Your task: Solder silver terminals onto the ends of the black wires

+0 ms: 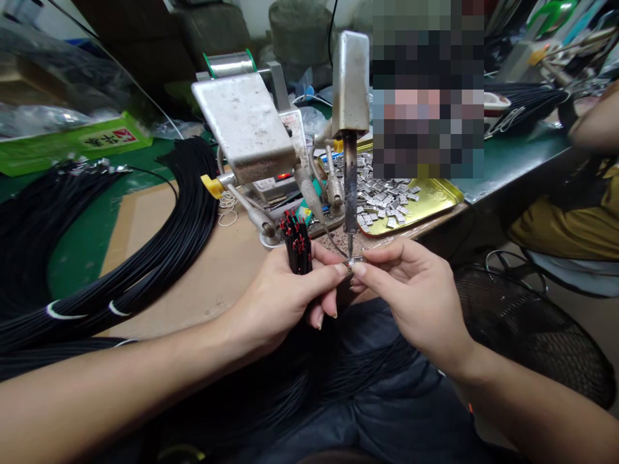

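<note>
My left hand (pixel 285 283) is closed around a bundle of black cables (pixel 297 248) whose cut ends show red wires. Its thumb and forefinger pinch at a spot just under the soldering iron (pixel 351 193), which points straight down from its stand. Between the finger and thumb of my right hand (pixel 411 283) is a small metal connector (pixel 356 260), at the iron's tip. A thin solder feed tube (pixel 316 200) slants down to the same spot. The cable end at the joint is mostly hidden by my fingertips.
A gold tray (pixel 435 200) of loose metal connectors (pixel 387 193) stands behind the iron. A solder spool (pixel 232 64) tops the feeder (pixel 246 122). Coiled black cables (pixel 169 238) cover the left. At right are a black mesh fan guard (pixel 522 322) and another person's arm (pixel 597 122).
</note>
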The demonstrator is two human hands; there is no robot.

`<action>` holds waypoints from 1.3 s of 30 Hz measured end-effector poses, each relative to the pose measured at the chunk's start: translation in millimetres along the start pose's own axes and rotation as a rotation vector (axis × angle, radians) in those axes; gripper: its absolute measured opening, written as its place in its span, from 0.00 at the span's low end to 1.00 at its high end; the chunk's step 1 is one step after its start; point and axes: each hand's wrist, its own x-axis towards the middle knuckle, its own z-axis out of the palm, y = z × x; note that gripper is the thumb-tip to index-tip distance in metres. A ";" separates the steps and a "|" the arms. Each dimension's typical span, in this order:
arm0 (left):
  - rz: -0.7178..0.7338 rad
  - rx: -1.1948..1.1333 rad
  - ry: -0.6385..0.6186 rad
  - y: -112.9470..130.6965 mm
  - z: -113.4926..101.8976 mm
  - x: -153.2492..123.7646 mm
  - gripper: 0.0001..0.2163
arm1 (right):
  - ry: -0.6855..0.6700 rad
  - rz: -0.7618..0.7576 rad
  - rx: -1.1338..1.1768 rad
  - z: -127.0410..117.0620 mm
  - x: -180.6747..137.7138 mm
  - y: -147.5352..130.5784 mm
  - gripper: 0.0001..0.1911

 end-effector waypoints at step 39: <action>-0.080 0.045 -0.100 -3.2 9.8 -17.6 0.15 | -0.437 0.023 -0.581 -35.2 -0.5 -49.6 0.02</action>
